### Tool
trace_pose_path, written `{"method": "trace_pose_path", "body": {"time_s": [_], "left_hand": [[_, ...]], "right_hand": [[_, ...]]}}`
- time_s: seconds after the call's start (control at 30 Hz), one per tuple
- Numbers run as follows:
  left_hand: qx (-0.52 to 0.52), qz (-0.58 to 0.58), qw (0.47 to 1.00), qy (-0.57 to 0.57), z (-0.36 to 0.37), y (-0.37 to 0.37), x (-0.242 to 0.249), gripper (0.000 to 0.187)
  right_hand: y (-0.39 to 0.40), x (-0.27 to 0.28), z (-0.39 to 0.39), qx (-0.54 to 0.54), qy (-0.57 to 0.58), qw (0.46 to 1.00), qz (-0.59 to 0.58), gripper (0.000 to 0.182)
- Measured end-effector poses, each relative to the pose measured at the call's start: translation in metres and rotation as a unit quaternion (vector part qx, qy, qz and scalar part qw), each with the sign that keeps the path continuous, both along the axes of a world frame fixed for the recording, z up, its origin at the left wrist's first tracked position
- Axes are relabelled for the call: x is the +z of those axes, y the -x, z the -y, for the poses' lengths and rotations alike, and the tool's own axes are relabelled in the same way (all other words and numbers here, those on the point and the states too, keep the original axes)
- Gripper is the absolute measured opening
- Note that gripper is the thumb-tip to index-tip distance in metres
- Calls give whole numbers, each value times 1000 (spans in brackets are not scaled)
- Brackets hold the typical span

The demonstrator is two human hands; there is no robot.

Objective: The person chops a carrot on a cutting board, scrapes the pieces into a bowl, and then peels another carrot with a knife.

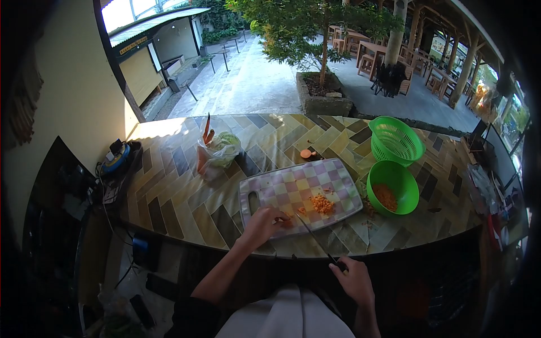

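My left hand (264, 222) is closed on a piece of carrot (286, 224) near the front edge of the checkered cutting board (265, 183). In my right hand (351, 277) is the handle of a knife (313, 234); its blade points up and left over the board's front edge, with the tip close to the carrot. A small heap of finely chopped carrot (322, 205) lies on the right half of the board, with a few bits near the knife tip. More chopped carrot (386, 197) is inside a green bowl (413, 194) to the right.
Behind the bowl stands a green colander (397, 141). A clear plastic bag (224, 152) with pale green vegetable sits at the back left, carrots (202, 160) beside it. Cut carrot ends (306, 153) lie behind the board on the patterned table (174, 197). Cables and a device line the left edge.
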State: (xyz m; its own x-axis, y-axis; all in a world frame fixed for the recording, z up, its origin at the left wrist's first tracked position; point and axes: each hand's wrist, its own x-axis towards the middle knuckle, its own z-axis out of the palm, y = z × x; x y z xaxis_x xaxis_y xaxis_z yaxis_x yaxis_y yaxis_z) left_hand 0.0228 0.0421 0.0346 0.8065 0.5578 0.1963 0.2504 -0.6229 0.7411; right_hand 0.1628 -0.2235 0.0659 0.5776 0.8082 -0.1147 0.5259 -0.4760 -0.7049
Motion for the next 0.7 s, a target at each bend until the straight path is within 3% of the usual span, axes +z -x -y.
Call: {"method": "trace_pose_path", "body": {"time_s": [0.2, 0.3, 0.4, 0.5, 0.6, 0.7], "left_hand": [[-6, 11, 999, -31, -1, -1, 8, 19], [-34, 31, 993, -109, -10, -7, 1, 14], [-106, -10, 993, -52, -15, -13, 6, 13], [-109, -34, 993, 39, -18, -17, 8, 11], [-103, -122, 987, -22, -19, -17, 14, 19], [-128, -52, 985, -106, -21, -16, 8, 17]], "right_hand": [[2, 6, 5, -8, 19, 1000, -20, 33], [2, 6, 6, -8, 17, 1000, -16, 34], [1, 6, 6, -7, 12, 1000, -13, 34], [1, 10, 7, -1, 42, 999, -18, 36], [2, 9, 9, -11, 34, 999, -22, 35], [0, 4, 12, -5, 21, 1000, -19, 34]]}}
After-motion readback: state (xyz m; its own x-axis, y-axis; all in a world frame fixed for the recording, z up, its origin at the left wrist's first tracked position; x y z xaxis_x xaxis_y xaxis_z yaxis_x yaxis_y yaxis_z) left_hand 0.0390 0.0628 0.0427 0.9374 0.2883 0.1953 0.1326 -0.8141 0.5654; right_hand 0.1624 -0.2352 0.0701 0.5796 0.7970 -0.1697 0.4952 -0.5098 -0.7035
